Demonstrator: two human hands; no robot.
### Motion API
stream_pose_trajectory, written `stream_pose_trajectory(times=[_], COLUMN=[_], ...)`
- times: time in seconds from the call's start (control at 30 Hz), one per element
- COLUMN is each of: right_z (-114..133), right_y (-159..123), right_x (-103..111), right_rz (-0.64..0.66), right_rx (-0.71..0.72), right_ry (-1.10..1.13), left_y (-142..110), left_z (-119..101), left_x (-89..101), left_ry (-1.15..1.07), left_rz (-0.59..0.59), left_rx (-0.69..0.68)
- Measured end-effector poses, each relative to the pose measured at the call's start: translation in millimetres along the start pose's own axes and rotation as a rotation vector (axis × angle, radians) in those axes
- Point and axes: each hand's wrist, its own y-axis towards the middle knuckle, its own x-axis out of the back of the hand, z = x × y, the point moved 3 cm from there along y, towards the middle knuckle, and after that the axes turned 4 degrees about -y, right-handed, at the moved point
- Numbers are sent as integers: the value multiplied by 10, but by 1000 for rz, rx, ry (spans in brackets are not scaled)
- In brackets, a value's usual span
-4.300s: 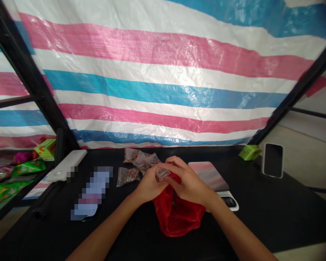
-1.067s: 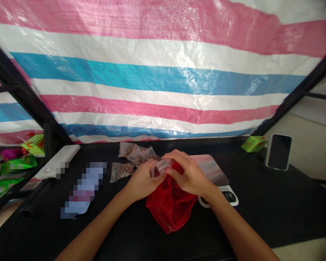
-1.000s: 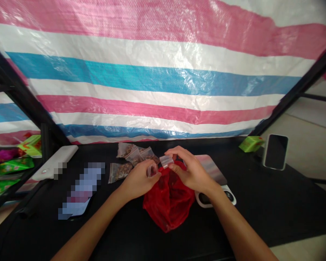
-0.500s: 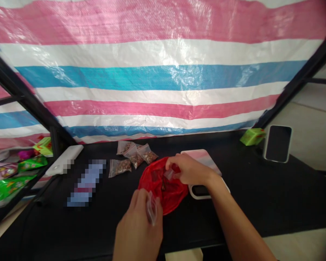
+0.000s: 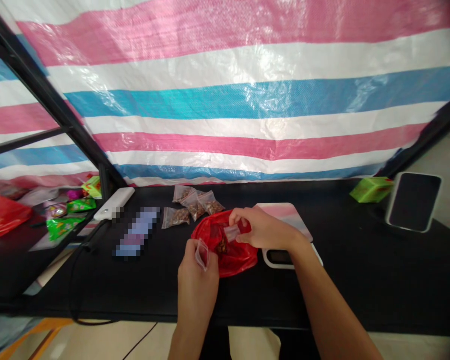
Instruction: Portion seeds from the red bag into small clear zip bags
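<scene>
A red plastic bag (image 5: 228, 250) lies open on the black table (image 5: 360, 280) with brown bits inside. My right hand (image 5: 262, 231) is over the bag's mouth, its fingers pinched on a small clear empty pouch (image 5: 232, 232). My left hand (image 5: 197, 280) is nearer to me, at the bag's left edge, fingers closed on another small clear pouch (image 5: 201, 254). Several small clear pouches filled with brown bits (image 5: 191, 207) lie just behind the red bag.
A small scale with a pink plate (image 5: 288, 235) sits right of the bag. A green carton (image 5: 371, 189) and a phone (image 5: 412, 201) stand at the far right. A white power bank (image 5: 114, 204) lies at the left, green packets (image 5: 65, 225) beyond it. A striped tarp (image 5: 247, 100) hangs behind.
My hands held one pouch together over the red bag, then parted. My left hand drew back toward me with one pouch; my right stayed over the bag. The view swung leftward.
</scene>
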Motion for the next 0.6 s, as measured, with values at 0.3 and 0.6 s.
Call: stream_pose_trajectory(times=[0.3, 0.6], right_z=[-33, 62], right_y=[86, 78], right_x=[-207, -227], right_rz=[73, 124], right_rx=[-36, -47], right_ry=[-144, -126], left_y=[7, -40], left_z=[12, 80], left_x=[17, -70], left_ry=[-329, -725], left_rz=[-62, -124], left_rx=[44, 245])
